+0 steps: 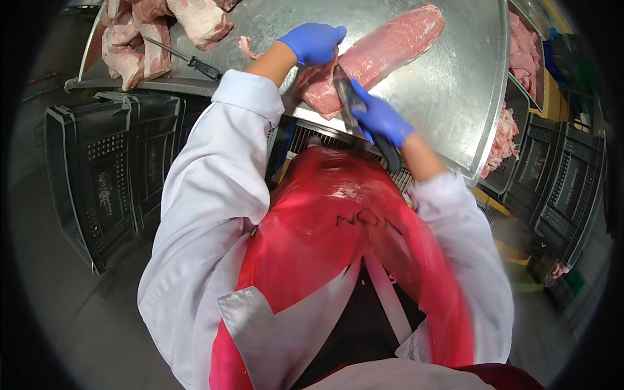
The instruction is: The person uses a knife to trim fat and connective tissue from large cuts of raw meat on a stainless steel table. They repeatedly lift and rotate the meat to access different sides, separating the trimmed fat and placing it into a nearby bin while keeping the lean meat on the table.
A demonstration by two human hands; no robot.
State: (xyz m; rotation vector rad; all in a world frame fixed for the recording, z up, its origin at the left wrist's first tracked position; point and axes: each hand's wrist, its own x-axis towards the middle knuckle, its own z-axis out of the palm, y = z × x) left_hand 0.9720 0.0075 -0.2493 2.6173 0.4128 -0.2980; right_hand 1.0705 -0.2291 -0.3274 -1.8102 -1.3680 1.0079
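Note:
A long pink piece of boneless meat (396,49), like a loin, lies slantwise on the metal work table (448,84). My left hand (313,44), in a blue glove, is closed at its near left end, pinching a thin strip of meat (334,62) that stands up from the piece. My right hand (383,120), also in a blue glove, is wrapped round a knife (391,155) with a dark handle. The knife's blade is blurred and lies against the meat just below my left fingers. Its tip cannot be made out.
Larger cuts of meat (201,23) are heaped at the table's far left. Beside them lies a thin metal tool with a black handle (205,68). Black crates (91,182) stand at the left, more crates (552,175) at the right. Meat trimmings (502,143) fill a container by the table's right edge.

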